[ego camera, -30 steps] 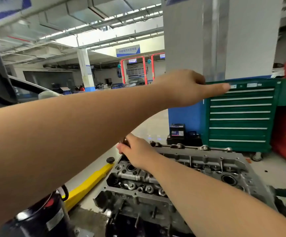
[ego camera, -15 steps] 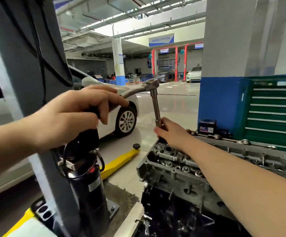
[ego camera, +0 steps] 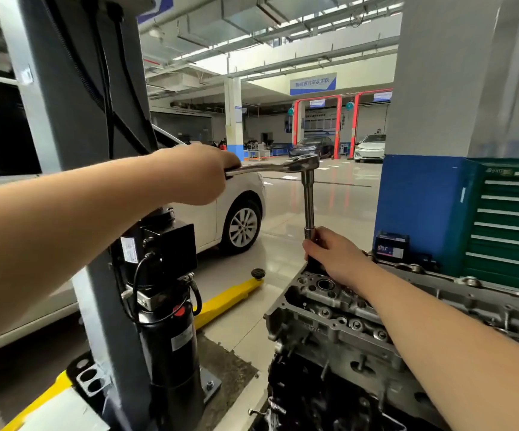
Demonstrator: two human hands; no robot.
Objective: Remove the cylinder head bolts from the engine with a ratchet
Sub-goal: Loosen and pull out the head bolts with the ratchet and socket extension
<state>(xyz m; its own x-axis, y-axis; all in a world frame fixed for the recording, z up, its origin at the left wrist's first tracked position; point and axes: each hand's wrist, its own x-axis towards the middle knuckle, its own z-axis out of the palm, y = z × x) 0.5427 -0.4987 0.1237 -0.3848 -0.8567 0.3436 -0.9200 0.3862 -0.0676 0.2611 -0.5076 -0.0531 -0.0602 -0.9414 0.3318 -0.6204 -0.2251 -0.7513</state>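
Behind the left hand (ego camera: 196,174) rises a grey lift post (ego camera: 74,119). Under the right hand (ego camera: 334,253) sits the engine (ego camera: 360,331). The left hand grips the ratchet (ego camera: 283,166) handle; the right wraps the extension's base at the engine's near corner. Just beyond the right hand, a small blue box (ego camera: 391,244) reads "白江".

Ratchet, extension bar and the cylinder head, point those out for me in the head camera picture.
ratchet (ego camera: 270,167), head view, on its bare chrome handle.
extension bar (ego camera: 308,200), head view, mid-shaft below the ratchet's head.
cylinder head (ego camera: 339,309), head view, on its near top face.
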